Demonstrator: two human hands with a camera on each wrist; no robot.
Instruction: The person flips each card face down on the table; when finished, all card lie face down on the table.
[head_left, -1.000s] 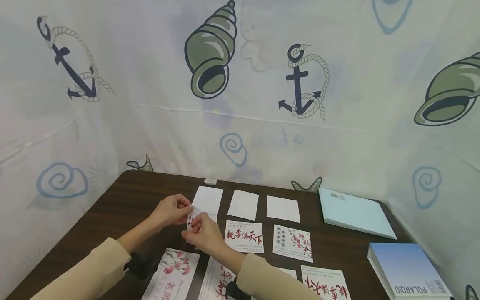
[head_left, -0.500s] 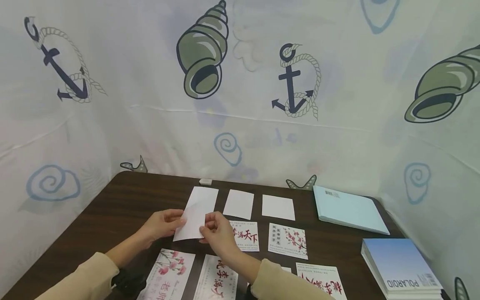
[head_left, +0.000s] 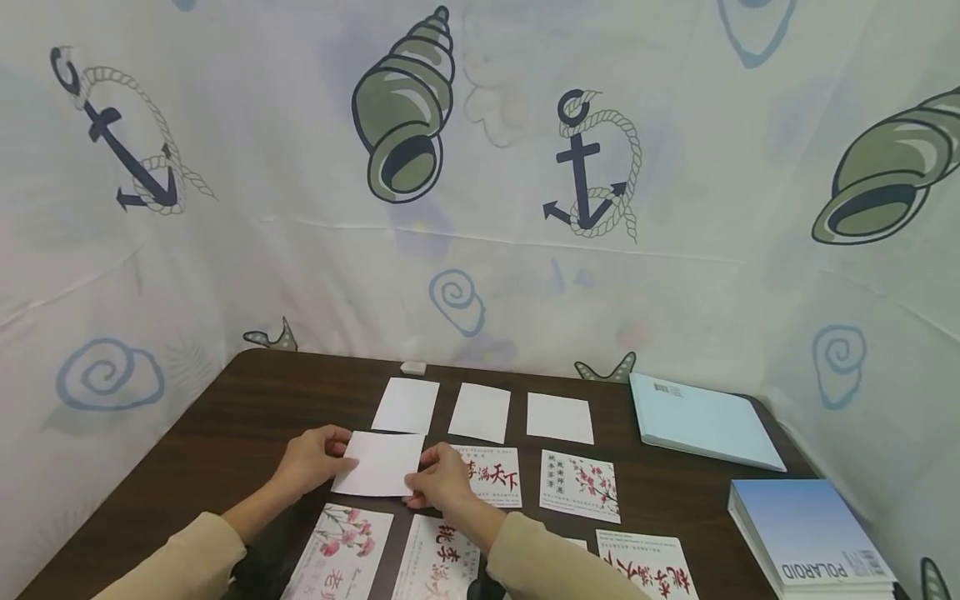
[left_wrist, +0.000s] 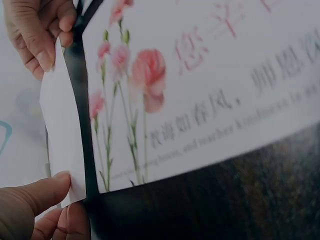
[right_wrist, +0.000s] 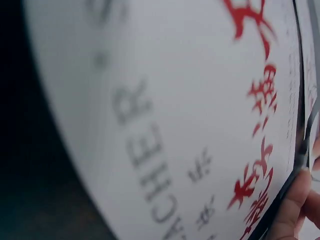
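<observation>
Both hands pinch a white card [head_left: 378,464] by its opposite side edges, thumbs on top, blank face up. My left hand [head_left: 311,460] grips the left edge and my right hand [head_left: 448,482] the right edge. The card is held low in the middle row, just in front of a blank white card [head_left: 407,406]. In the left wrist view it appears edge-on as a narrow white strip [left_wrist: 62,125] between the two hands. A card with red characters [head_left: 493,477] lies right beside my right hand. Nearer me is a card with pink carnations [head_left: 341,546].
Two more blank cards [head_left: 480,412] continue the back row. A blossom card [head_left: 579,485] and several other printed cards [head_left: 651,560] lie on the dark table [head_left: 247,408], one partly under my right forearm. At right are a pale blue book [head_left: 705,421] and a thick POLAROID book [head_left: 810,533].
The held card showed print a second ago; its blank face is now up. Both hands have since lowered it and brought it nearer me, uncovering the blank card behind.
</observation>
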